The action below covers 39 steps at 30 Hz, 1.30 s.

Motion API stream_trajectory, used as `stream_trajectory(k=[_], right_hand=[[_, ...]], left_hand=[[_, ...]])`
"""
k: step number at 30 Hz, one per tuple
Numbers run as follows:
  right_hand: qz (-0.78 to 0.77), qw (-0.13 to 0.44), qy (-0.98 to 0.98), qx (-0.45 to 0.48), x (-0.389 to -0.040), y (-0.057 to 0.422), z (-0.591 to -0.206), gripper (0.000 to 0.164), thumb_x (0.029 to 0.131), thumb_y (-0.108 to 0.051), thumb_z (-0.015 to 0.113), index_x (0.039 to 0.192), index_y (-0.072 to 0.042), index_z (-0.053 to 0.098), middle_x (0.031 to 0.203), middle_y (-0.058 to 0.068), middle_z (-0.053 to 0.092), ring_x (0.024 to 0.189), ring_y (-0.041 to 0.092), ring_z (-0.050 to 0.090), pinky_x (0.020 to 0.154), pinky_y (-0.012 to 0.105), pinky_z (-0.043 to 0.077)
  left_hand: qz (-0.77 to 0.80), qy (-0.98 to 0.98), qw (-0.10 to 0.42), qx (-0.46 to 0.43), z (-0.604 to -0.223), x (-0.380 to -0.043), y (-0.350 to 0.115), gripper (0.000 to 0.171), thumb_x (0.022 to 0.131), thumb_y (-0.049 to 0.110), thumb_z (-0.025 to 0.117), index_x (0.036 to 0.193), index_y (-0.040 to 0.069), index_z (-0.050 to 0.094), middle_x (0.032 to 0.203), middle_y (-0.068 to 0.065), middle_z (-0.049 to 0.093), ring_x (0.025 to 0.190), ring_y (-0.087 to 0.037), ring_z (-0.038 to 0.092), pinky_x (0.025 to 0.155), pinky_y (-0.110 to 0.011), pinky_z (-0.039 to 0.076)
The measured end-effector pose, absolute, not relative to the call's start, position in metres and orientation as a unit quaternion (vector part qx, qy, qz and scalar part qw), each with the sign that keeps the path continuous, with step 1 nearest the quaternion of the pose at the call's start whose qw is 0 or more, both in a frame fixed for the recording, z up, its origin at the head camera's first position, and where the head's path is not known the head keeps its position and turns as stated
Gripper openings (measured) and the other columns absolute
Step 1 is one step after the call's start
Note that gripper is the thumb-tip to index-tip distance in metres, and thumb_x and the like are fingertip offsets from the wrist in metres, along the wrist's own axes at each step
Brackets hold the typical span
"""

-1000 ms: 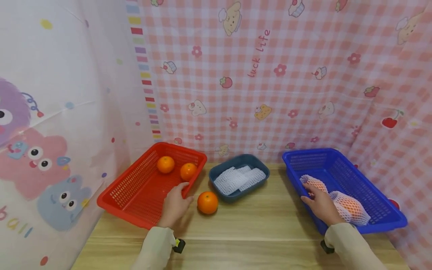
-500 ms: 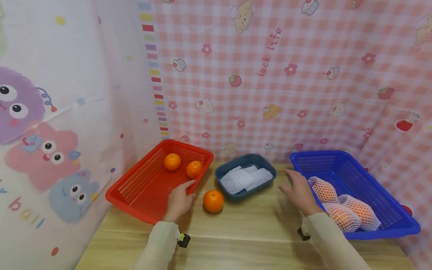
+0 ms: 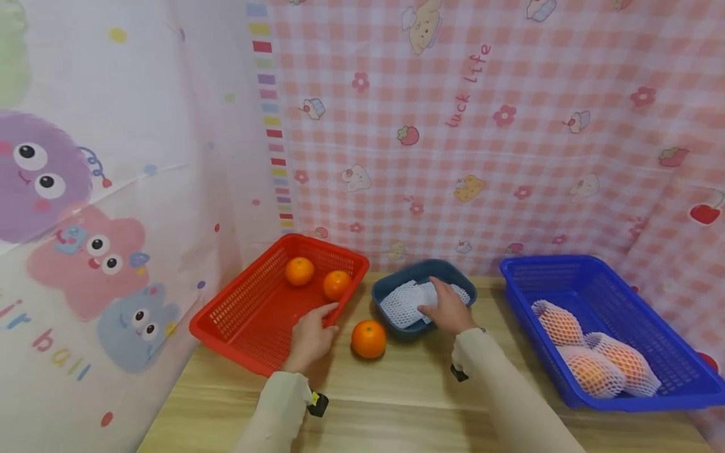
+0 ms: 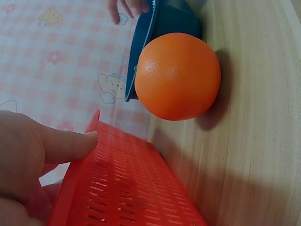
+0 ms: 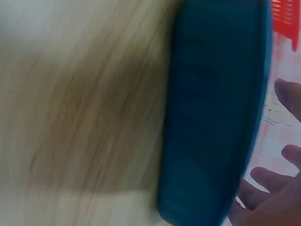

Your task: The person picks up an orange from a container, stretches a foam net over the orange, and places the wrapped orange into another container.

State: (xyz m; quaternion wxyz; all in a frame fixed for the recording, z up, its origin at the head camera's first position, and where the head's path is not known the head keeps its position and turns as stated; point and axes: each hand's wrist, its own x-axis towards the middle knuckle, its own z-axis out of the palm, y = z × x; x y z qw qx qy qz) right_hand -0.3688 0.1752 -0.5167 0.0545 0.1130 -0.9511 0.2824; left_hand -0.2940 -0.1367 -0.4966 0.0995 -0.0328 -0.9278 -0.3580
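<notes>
At the right rim of the red plastic basket [image 3: 272, 318], my left hand [image 3: 311, 340] grips the edge, its thumb [image 4: 73, 145] on the outer side. Two oranges lie at this basket's far end. A single bare orange [image 3: 369, 339] sits on the table between that basket and a dark teal tray [image 5: 211, 113]. White foam fruit nets [image 3: 403, 305] lie flat inside the tray. Over the tray's right side reaches my right hand [image 3: 451, 309], fingers spread above the nets and holding nothing visible. It covers part of the nets in the head view.
On the right stands a blue plastic basket [image 3: 557, 272] with three net-wrapped oranges [image 3: 595, 368] near its front. A pink checked cloth [image 3: 430, 157] hangs behind the wooden table [image 3: 408, 409], and a white printed cloth [image 3: 170, 207] hangs at the left.
My right hand has let go of a wrapped orange in the blue basket and moved left to the teal tray. My left hand stays on the red basket's rim. The head view has shifted slightly.
</notes>
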Motion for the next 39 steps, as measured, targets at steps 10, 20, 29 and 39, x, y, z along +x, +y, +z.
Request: stream_trajectory(k=[10, 20, 29, 39], right_hand=[[0.187, -0.006, -0.981, 0.055, -0.373, 0.158, -0.523, 0.084, 0.078, -0.036, 0.079, 0.147, -0.009, 0.040, 0.131, 0.024, 0.055, 0.112, 0.048, 0.053, 0.095, 0.068, 0.032], [0.141, 0.059, -0.986, 0.070, -0.364, 0.157, -0.522, 0.045, 0.078, -0.010, 0.074, 0.122, -0.016, 0.069, 0.103, 0.018, 0.060, 0.092, 0.041, 0.054, 0.076, 0.057, 0.045], [0.198, 0.165, -0.963, 0.083, -0.367, 0.166, -0.526, 0.022, 0.088, -0.018, 0.071, 0.108, -0.009, 0.074, 0.105, 0.018, 0.065, 0.094, 0.041, 0.057, 0.077, 0.059, 0.046], [0.371, 0.211, -0.897, 0.114, -0.364, 0.170, -0.510, 0.028, 0.094, -0.011, 0.062, 0.117, 0.004, 0.066, 0.117, 0.023, 0.062, 0.106, 0.041, 0.056, 0.090, 0.053, 0.043]], left_hand=[[-0.360, -0.927, 0.100, -0.041, -0.492, -0.291, -0.129, 0.047, 0.084, 0.007, 0.073, 0.129, 0.015, 0.065, 0.124, -0.011, 0.064, 0.107, -0.031, 0.062, 0.084, -0.052, 0.046], [-0.358, -0.927, 0.104, -0.039, -0.490, -0.290, -0.124, 0.046, 0.083, 0.007, 0.073, 0.128, 0.016, 0.066, 0.122, -0.011, 0.065, 0.109, -0.032, 0.061, 0.086, -0.053, 0.046], [-0.356, -0.927, 0.108, -0.038, -0.490, -0.289, -0.126, 0.046, 0.083, 0.006, 0.072, 0.128, 0.015, 0.066, 0.123, -0.012, 0.065, 0.110, -0.033, 0.061, 0.088, -0.054, 0.045], [-0.354, -0.930, 0.099, -0.019, -0.494, -0.291, -0.134, 0.046, 0.084, 0.008, 0.072, 0.129, 0.018, 0.065, 0.123, -0.011, 0.065, 0.104, -0.031, 0.062, 0.081, -0.050, 0.048]])
